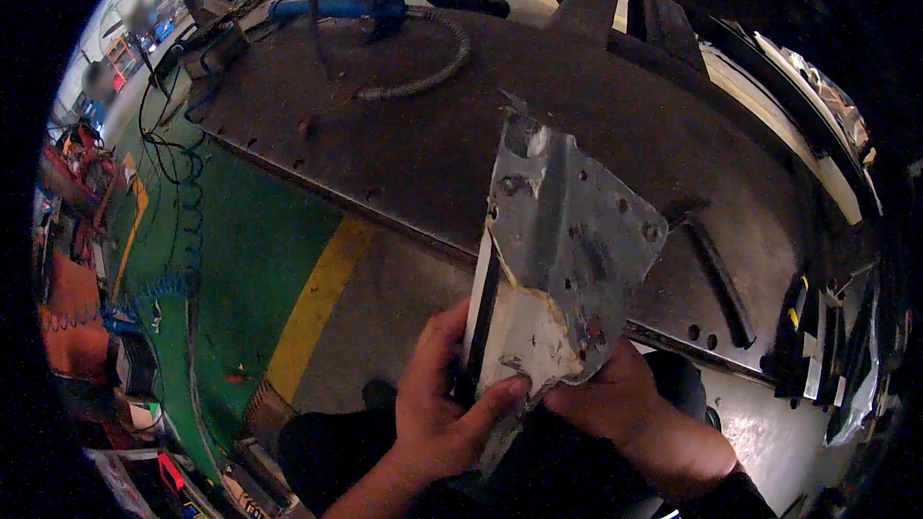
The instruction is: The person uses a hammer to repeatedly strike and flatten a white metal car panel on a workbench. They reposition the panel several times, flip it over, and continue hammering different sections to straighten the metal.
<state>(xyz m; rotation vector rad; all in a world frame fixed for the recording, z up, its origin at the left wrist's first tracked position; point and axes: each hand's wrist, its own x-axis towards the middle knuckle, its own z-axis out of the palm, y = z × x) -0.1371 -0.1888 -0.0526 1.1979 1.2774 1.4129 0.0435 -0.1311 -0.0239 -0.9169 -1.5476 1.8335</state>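
Note:
Between my two hands is a grey and white sheet-metal panel (577, 221), roughly wedge-shaped, with several holes and a torn, ragged lower edge. It is held tilted up over the near edge of a dark metal table (385, 154). My left hand (447, 394) is closed around its lower left side, thumb on the white part and fingers behind the dark-striped edge. My right hand (625, 404) grips the lower right corner, most of its fingers hidden behind the panel.
A blue hydraulic tool (346, 5) with a ribbed hose (452, 58) lies at the table's far side. On the right is a dark bar (716, 279). Coiled blue air line (115, 308) hangs at left, above green floor (250, 240) with a yellow stripe (322, 298). Two people stand far left.

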